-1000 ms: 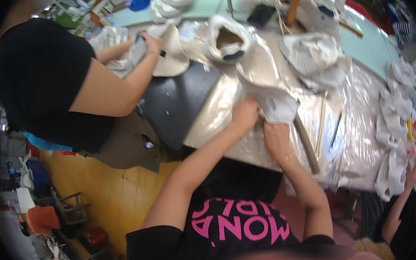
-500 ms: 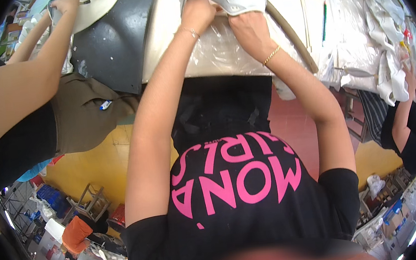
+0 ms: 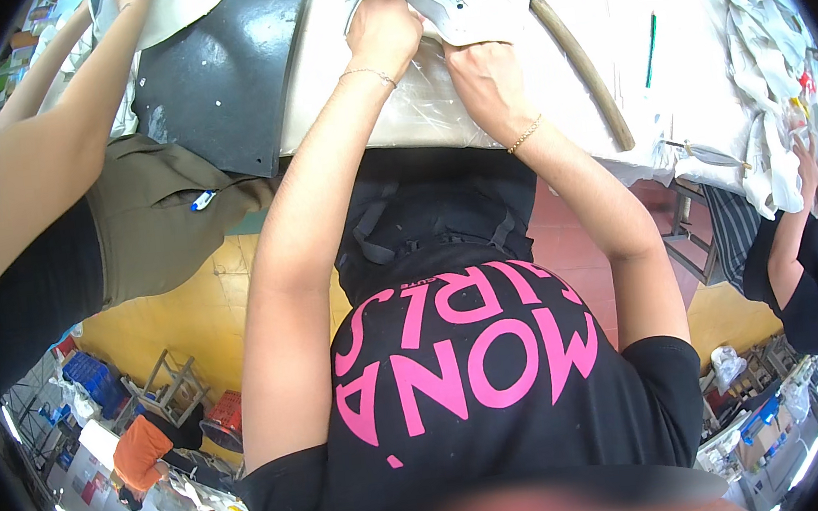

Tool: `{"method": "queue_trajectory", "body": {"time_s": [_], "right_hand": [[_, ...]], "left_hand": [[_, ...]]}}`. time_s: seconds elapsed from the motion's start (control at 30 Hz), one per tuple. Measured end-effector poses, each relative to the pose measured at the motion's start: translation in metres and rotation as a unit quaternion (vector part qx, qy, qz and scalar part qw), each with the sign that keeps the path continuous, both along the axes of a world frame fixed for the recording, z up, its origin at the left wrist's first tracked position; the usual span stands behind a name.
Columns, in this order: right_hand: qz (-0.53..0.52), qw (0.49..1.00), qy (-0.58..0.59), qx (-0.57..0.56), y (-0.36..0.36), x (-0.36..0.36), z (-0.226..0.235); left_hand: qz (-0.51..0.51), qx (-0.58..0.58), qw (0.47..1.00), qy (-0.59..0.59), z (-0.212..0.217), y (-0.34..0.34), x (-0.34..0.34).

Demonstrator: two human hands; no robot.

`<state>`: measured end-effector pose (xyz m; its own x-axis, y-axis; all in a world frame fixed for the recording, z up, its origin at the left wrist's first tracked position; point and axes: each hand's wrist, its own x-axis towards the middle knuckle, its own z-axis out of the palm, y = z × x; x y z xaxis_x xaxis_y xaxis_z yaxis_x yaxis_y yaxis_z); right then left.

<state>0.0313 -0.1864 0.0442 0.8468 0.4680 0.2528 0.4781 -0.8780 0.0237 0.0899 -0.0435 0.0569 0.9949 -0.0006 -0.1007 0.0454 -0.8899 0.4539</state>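
Note:
Near the top of the view, a pale grey and white sheet piece that looks like a shoe upper (image 3: 459, 4) lies over the plastic-covered table. My left hand (image 3: 386, 33) is closed on its near left edge, with the fingertips partly hidden. Closed at its near right edge is my right hand (image 3: 490, 75), the fingers tucked beneath the piece. A hammer (image 3: 583, 71) with a wooden handle rests just right of my right hand, touching neither hand.
A dark board (image 3: 220, 86) covers the table on the left, beside a co-worker's arm (image 3: 69, 101). Right of the hammer lies a green pencil (image 3: 651, 50). White cut pieces (image 3: 768, 93) pile up at the right, where another person's hand (image 3: 806, 158) works.
Both hands have shifted slightly, and the grey-white piece has come a little nearer and tilted, its right corner lower. The hammer's head now shows more fully.

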Motion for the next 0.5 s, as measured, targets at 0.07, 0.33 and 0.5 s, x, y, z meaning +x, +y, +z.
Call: {"method": "queue_trajectory", "body": {"time_s": [0.07,0.33,0.5], "right_hand": [[0.006,1.000,0.002,0.003,-0.002,-0.001,-0.003],[-0.014,0.992,0.119,-0.024,-0.007,-0.025,-0.005],[-0.031,0.981,0.127,0.145,0.002,-0.027,-0.003]], "left_hand": [[0.008,-0.014,1.000,0.012,-0.004,0.000,-0.001],[0.012,-0.041,0.998,-0.036,-0.026,0.000,-0.016],[-0.021,0.031,0.991,-0.125,-0.021,-0.002,-0.023]]}}
